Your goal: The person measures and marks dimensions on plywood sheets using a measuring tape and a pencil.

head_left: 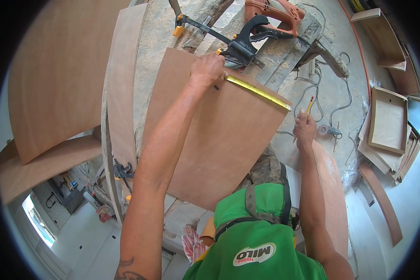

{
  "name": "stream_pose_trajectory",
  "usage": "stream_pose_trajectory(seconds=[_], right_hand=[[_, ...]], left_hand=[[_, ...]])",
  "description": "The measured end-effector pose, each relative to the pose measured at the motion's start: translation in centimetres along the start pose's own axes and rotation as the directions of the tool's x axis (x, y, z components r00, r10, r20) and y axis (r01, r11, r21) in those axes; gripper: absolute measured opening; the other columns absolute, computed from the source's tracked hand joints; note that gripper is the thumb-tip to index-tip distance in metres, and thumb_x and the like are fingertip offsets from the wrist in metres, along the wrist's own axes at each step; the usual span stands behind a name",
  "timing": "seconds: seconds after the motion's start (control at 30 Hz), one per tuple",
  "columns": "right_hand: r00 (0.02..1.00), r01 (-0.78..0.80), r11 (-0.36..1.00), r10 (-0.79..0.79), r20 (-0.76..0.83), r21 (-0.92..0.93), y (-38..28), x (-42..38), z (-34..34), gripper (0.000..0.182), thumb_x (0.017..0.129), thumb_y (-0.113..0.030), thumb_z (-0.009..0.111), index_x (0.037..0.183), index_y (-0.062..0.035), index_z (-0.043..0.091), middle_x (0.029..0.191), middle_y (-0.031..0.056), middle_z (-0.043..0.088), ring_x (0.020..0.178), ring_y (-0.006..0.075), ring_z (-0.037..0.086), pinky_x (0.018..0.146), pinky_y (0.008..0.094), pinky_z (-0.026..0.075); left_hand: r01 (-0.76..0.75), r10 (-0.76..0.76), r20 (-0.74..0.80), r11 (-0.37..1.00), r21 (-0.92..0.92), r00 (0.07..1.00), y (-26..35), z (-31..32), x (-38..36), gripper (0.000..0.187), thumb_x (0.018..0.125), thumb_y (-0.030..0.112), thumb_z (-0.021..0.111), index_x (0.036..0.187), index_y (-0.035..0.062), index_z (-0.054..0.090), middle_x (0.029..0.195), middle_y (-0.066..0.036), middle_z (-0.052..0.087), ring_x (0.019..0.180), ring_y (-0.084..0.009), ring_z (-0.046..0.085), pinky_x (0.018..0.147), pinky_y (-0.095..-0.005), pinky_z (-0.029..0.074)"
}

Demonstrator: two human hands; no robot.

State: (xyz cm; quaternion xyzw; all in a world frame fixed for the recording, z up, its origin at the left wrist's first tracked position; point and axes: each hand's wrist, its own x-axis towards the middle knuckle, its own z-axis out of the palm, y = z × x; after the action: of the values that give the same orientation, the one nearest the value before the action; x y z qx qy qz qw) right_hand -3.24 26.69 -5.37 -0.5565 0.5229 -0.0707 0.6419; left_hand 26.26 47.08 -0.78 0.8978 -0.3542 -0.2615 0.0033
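Observation:
A brown plywood panel (219,135) lies on the rough workbench in front of me. My left hand (206,70) presses the case end of a yellow tape measure (259,92) at the panel's far edge; the tape runs right along that edge to the corner. My right hand (304,129) holds a pencil (309,105) upright just beyond the panel's right corner, near the tape's tip.
A black bar clamp (240,44) and an orange power tool (273,14) lie on the bench beyond the panel. Larger plywood sheets (65,74) lean at left. Cables and a small grinder (326,129) lie on the floor at right, beside stacked wooden frames (387,121).

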Motion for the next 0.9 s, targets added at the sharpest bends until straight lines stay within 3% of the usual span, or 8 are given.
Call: stream_pose_trajectory(seconds=[0.13, 0.4, 0.6, 0.67, 0.73, 0.77, 0.8, 0.9], right_hand=[[0.994, -0.096, 0.995, 0.097, 0.052, -0.010, 0.2, -0.3, 0.4, 0.037, 0.088, -0.041, 0.063, 0.081, -0.0062, 0.054, 0.064, -0.0021, 0.050, 0.044, 0.0036, 0.040, 0.037, 0.0204, 0.032], [0.994, 0.086, 0.993, -0.081, 0.068, -0.081, -0.5, -0.7, 2.7, 0.030, 0.090, -0.032, 0.064, 0.079, -0.0047, 0.055, 0.057, -0.0038, 0.043, 0.041, 0.0037, 0.037, 0.035, 0.0215, 0.030], [0.990, 0.129, 0.989, -0.133, 0.053, 0.074, -4.3, -3.3, 0.3, 0.025, 0.093, -0.029, 0.058, 0.088, -0.0049, 0.054, 0.067, -0.0007, 0.049, 0.042, 0.0036, 0.037, 0.034, 0.0208, 0.028], [0.977, 0.177, 0.980, -0.187, 0.106, 0.094, -5.8, -3.3, 0.4, 0.025, 0.094, -0.029, 0.057, 0.093, -0.0044, 0.054, 0.071, 0.0004, 0.051, 0.042, 0.0033, 0.037, 0.035, 0.0199, 0.029], [0.912, 0.402, 0.901, -0.380, 0.153, -0.161, -7.0, -2.4, 0.9, 0.029, 0.096, -0.030, 0.053, 0.096, -0.0014, 0.057, 0.077, 0.0028, 0.054, 0.049, 0.0056, 0.041, 0.042, 0.0227, 0.034], [0.727, 0.681, 0.599, -0.623, 0.289, -0.421, -6.7, -0.2, 1.0, 0.033, 0.096, -0.031, 0.053, 0.096, 0.0014, 0.059, 0.077, 0.0035, 0.056, 0.058, 0.0092, 0.043, 0.054, 0.0270, 0.039], [0.710, 0.701, 0.585, -0.625, 0.325, -0.407, -6.8, 0.7, 1.6, 0.033, 0.096, -0.031, 0.053, 0.096, 0.0014, 0.059, 0.077, 0.0035, 0.056, 0.058, 0.0092, 0.043, 0.054, 0.0270, 0.039], [0.811, 0.552, 0.568, -0.196, 0.551, -0.611, -6.9, 2.8, 3.5, 0.040, 0.090, -0.037, 0.061, 0.092, 0.0034, 0.060, 0.072, 0.0063, 0.057, 0.068, 0.0159, 0.050, 0.063, 0.0324, 0.042]], left_hand=[[0.026, -0.026, -0.061, 1.000, -0.001, 0.998, 0.1, 0.0, -0.5, 0.031, 0.076, 0.036, 0.072, 0.087, 0.0073, 0.067, 0.098, -0.016, 0.062, 0.099, -0.0329, 0.060, 0.085, -0.0430, 0.048], [-0.010, 0.008, -0.101, 1.000, -0.020, 0.995, 0.5, 2.3, -2.3, 0.028, 0.081, 0.035, 0.067, 0.088, 0.0078, 0.068, 0.093, -0.015, 0.063, 0.093, -0.0330, 0.062, 0.082, -0.0440, 0.048], [-0.001, -0.093, -0.217, 0.918, -0.396, 0.972, 3.1, 7.0, -11.0, 0.031, 0.083, 0.034, 0.064, 0.077, 0.0044, 0.065, 0.086, -0.018, 0.064, 0.081, -0.0339, 0.062, 0.070, -0.0456, 0.049], [0.162, -0.338, -0.162, 0.751, -0.639, 0.927, 4.2, 7.1, -15.5, 0.029, 0.083, 0.031, 0.065, 0.078, 0.0027, 0.065, 0.077, -0.018, 0.064, 0.073, -0.0318, 0.063, 0.064, -0.0440, 0.048], [0.308, -0.534, 0.064, 0.382, -0.871, 0.843, 4.0, 8.8, -20.0, 0.033, 0.082, 0.032, 0.064, 0.075, 0.0000, 0.063, 0.074, -0.020, 0.062, 0.076, -0.0393, 0.061, 0.068, -0.0442, 0.048], [0.267, -0.671, -0.034, 0.341, -0.901, 0.741, 4.0, 11.7, -22.6, 0.032, 0.082, 0.030, 0.065, 0.073, -0.0001, 0.063, 0.073, -0.020, 0.062, 0.073, -0.0380, 0.061, 0.065, -0.0439, 0.047], [0.220, -0.787, -0.121, 0.311, -0.924, 0.605, 4.1, 14.5, -25.5, 0.031, 0.082, 0.028, 0.066, 0.072, -0.0001, 0.062, 0.072, -0.019, 0.062, 0.070, -0.0367, 0.061, 0.063, -0.0435, 0.046], [0.287, -0.961, -0.159, 0.221, -0.932, 0.226, 3.7, 21.6, -35.8, 0.029, 0.084, 0.025, 0.066, 0.071, -0.0010, 0.061, 0.063, -0.014, 0.056, 0.061, -0.0311, 0.056, 0.058, -0.0427, 0.043]])
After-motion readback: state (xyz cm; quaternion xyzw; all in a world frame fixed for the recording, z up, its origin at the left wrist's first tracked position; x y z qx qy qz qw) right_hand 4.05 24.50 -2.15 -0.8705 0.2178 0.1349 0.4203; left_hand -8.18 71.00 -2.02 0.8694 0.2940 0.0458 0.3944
